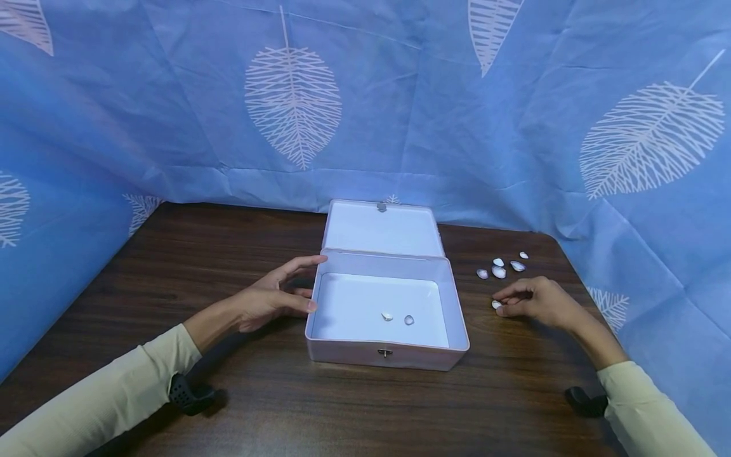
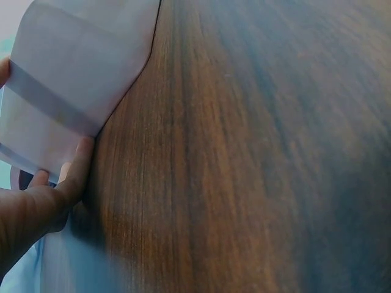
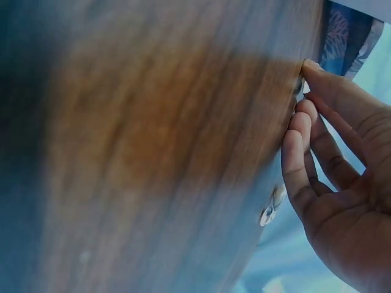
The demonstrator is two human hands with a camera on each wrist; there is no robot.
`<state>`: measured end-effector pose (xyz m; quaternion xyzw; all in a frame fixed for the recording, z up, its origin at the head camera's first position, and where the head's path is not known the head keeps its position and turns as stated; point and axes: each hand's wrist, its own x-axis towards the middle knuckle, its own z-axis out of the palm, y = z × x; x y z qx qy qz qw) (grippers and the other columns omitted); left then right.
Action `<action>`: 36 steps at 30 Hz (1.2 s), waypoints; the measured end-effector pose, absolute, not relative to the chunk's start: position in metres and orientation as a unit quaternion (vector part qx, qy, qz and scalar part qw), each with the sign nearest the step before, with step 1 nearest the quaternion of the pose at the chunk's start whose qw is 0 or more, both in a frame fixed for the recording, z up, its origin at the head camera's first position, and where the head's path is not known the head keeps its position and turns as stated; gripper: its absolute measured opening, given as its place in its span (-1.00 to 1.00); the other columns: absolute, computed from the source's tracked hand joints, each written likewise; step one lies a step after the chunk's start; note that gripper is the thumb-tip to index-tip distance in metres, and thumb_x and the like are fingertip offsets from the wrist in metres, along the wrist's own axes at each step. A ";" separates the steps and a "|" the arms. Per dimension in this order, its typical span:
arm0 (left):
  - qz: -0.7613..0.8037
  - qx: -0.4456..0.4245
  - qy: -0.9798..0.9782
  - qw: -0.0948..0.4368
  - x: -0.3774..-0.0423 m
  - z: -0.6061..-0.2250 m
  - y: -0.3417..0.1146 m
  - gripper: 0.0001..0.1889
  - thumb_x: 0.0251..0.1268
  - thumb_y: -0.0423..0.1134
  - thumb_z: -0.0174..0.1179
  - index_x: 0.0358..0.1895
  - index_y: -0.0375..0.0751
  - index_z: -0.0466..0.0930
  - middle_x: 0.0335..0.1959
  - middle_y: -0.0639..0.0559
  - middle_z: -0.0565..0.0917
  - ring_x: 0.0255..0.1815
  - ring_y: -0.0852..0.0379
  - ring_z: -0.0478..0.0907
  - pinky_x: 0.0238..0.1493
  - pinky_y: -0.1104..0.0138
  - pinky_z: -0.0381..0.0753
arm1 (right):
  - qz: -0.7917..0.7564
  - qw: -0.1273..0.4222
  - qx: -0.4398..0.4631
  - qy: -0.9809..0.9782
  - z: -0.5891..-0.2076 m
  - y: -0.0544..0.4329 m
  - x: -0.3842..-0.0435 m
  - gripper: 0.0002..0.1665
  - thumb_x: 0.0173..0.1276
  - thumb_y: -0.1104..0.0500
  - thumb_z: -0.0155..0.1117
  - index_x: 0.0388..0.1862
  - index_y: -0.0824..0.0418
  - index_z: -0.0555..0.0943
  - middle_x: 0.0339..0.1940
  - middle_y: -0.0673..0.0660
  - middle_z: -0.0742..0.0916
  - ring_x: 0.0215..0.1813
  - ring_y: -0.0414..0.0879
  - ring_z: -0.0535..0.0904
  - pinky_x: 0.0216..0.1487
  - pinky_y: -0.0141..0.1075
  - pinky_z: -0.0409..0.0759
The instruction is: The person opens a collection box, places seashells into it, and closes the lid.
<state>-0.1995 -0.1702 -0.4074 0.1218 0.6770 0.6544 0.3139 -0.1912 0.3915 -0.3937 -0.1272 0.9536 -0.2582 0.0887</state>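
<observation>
A pale box (image 1: 388, 355) stands on the table with its lid (image 1: 381, 227) raised at the back. Two small seashells lie on its floor: a whitish shell (image 1: 387, 316) and a greyer shell (image 1: 408, 320). My left hand (image 1: 265, 298) rests on the box's left side, fingers spread and fairly straight; the left wrist view shows its fingertips against the box wall (image 2: 67, 79). Over the table to the right, my right hand (image 1: 539, 303) pinches a small white seashell (image 1: 496, 304) between thumb and fingers. That shell is mostly hidden by the fingertips in the right wrist view.
Several loose seashells (image 1: 499, 271) lie on the brown wooden table (image 1: 240, 393), just beyond my right hand. A small metal clasp (image 1: 385, 353) sits on the box's front. Behind the table hangs a blue cloth (image 1: 388, 114) with white leaf prints.
</observation>
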 end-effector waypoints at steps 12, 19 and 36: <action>0.657 0.114 0.673 0.320 -0.200 -0.406 -0.170 0.05 0.43 -0.32 0.53 0.85 0.23 0.13 0.92 -0.10 -0.10 0.85 -0.49 0.06 0.71 -0.30 0.40 | -0.253 0.079 -0.141 0.954 -0.389 0.389 -0.191 -0.91 0.48 0.10 0.64 -0.11 0.07 0.92 -0.34 -0.09 0.83 -0.35 -0.33 0.55 -0.26 -0.37 0.53; 0.661 0.118 0.670 0.317 -0.200 -0.405 -0.170 0.06 0.42 -0.33 0.55 0.85 0.21 0.13 0.92 -0.12 -0.12 0.85 -0.50 0.05 0.69 -0.24 0.45 | -0.256 0.079 -0.131 0.955 -0.386 0.388 -0.191 -0.91 0.51 0.02 0.62 -0.11 -0.03 0.94 -0.20 -0.07 0.92 -0.21 -0.34 0.70 -0.17 -0.36 0.65; 0.657 0.127 0.676 0.308 -0.198 -0.407 -0.170 0.06 0.41 -0.33 0.55 0.86 0.18 0.12 0.91 -0.15 -0.09 0.86 -0.50 0.06 0.62 -0.13 0.55 | -0.352 0.091 -0.070 0.929 -0.381 0.379 -0.193 -0.63 0.62 -0.01 0.52 0.18 0.21 0.87 -0.10 0.13 0.95 -0.13 -0.13 0.85 -0.08 -0.24 0.83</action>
